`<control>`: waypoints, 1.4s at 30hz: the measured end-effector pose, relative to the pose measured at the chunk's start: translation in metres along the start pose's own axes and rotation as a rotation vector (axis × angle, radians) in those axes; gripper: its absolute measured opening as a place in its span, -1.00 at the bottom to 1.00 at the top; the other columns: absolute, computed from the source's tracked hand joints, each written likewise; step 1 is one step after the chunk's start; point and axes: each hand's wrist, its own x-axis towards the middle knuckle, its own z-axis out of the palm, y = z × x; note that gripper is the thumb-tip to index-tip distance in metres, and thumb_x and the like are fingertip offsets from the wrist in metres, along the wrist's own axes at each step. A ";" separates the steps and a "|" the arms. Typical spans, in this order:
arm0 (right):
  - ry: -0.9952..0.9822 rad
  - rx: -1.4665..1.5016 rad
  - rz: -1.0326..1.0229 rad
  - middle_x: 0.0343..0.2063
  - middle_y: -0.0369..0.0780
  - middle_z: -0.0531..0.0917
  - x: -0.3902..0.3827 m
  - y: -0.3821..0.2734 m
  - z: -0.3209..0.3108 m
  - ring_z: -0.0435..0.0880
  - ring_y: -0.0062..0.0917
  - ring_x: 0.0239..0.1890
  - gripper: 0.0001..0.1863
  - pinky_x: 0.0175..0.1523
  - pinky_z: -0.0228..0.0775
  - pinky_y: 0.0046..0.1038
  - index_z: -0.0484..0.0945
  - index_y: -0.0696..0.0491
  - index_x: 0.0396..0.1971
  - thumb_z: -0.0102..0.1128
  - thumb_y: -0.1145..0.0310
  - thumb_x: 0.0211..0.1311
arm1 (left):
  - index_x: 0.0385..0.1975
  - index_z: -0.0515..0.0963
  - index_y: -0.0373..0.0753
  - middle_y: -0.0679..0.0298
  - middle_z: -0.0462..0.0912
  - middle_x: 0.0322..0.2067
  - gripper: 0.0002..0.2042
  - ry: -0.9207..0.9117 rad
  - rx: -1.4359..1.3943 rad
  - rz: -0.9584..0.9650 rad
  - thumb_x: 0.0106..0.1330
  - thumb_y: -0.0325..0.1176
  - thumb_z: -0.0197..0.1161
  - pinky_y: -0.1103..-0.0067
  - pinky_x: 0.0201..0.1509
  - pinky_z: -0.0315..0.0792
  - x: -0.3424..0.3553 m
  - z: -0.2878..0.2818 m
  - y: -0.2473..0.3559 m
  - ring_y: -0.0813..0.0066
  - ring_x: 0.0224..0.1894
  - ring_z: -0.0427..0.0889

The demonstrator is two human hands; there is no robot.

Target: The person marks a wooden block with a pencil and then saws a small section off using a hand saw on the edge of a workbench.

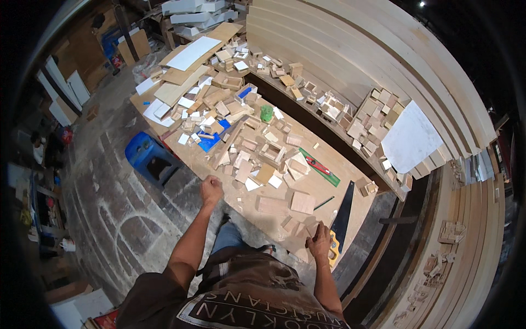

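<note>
My left hand (211,191) is held at the near left edge of the work table, its fingers curled in, with nothing visible in them. Low over the table's near right part, my right hand (319,241) has thumb and fingers around a small light wood block (311,227). Just right of that hand lies a handsaw (343,215) with a dark blade and yellow handle. Another wood block (291,224) sits to its left. Farther in are two flat rectangular blocks, a left one (273,205) and a right one (302,202), with a dark green pencil (324,203) beside them.
Many wood offcuts (244,170) cover the table's middle and far left. A red tool (318,165) lies on a green strip (332,179). There is a green cup (266,113) farther back. A blue stool (150,156) stands left of the table. Stacked boards (350,44) rise behind.
</note>
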 end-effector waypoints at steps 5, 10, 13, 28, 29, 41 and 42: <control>0.102 0.038 0.057 0.25 -0.12 0.44 0.001 0.015 0.005 0.46 -0.13 0.26 -0.03 0.29 0.26 0.06 0.23 -0.06 0.44 0.48 0.35 -0.08 | -0.36 0.62 -0.30 -0.03 0.69 -0.42 -0.89 -0.106 0.143 -0.001 0.23 -0.39 0.28 0.21 -0.22 0.54 0.085 0.018 0.033 -0.05 -0.30 0.71; 0.242 -0.010 0.222 0.31 0.02 0.36 0.002 -0.006 0.009 0.41 -0.03 0.33 -0.04 0.33 0.28 0.07 0.22 0.02 0.44 0.47 0.38 -0.03 | -0.29 0.62 -0.30 0.01 0.72 -0.20 -0.72 -0.428 0.318 -0.056 0.26 -0.18 0.40 0.13 -0.01 0.53 0.134 0.040 0.054 -0.05 -0.04 0.67; 0.412 0.144 0.264 0.34 0.10 0.30 0.000 0.002 0.018 0.38 0.04 0.36 -0.05 0.40 0.28 -0.02 0.20 0.07 0.44 0.48 0.38 0.01 | -0.19 0.66 -0.29 0.02 0.72 -0.15 -0.66 -0.563 0.323 -0.063 0.24 -0.13 0.44 0.13 0.05 0.53 0.136 0.053 0.067 -0.08 0.01 0.64; 0.152 0.634 0.201 0.06 -0.10 0.68 0.079 -0.240 0.007 0.68 -0.42 0.04 -0.57 0.09 0.54 -0.39 0.50 0.14 0.25 0.22 0.37 0.45 | -0.25 0.66 -0.29 0.27 0.68 -0.51 -0.78 -0.520 -0.419 0.180 0.19 -0.38 0.51 0.44 -0.36 0.53 0.084 0.034 0.067 0.49 -0.46 0.65; 0.056 0.638 0.116 0.06 -0.13 0.68 0.092 -0.265 0.012 0.68 -0.43 0.04 -0.57 0.10 0.53 -0.40 0.50 0.14 0.26 0.22 0.33 0.47 | -0.20 0.66 -0.30 0.28 0.69 -0.49 -0.75 -0.620 -0.389 0.107 0.18 -0.39 0.51 0.45 -0.33 0.55 0.080 0.028 0.081 0.49 -0.44 0.65; -0.119 0.922 0.092 -0.49 -0.35 0.57 0.241 -0.358 0.142 0.47 -0.67 -0.48 -0.72 -0.37 0.36 -0.54 0.59 0.28 -0.11 0.14 0.33 0.43 | -0.24 0.64 -0.31 0.11 0.64 -0.29 -0.81 -0.301 0.275 0.610 0.14 -0.48 0.32 0.21 -0.09 0.48 0.209 -0.008 0.017 0.09 -0.15 0.60; -0.108 0.901 0.058 -0.48 -0.34 0.58 0.247 -0.364 0.145 0.47 -0.67 -0.48 -0.72 -0.37 0.37 -0.53 0.59 0.27 -0.11 0.14 0.33 0.43 | -0.26 0.64 -0.31 0.12 0.64 -0.28 -0.82 -0.303 0.346 0.641 0.13 -0.50 0.29 0.21 -0.06 0.46 0.222 -0.009 0.012 0.09 -0.12 0.58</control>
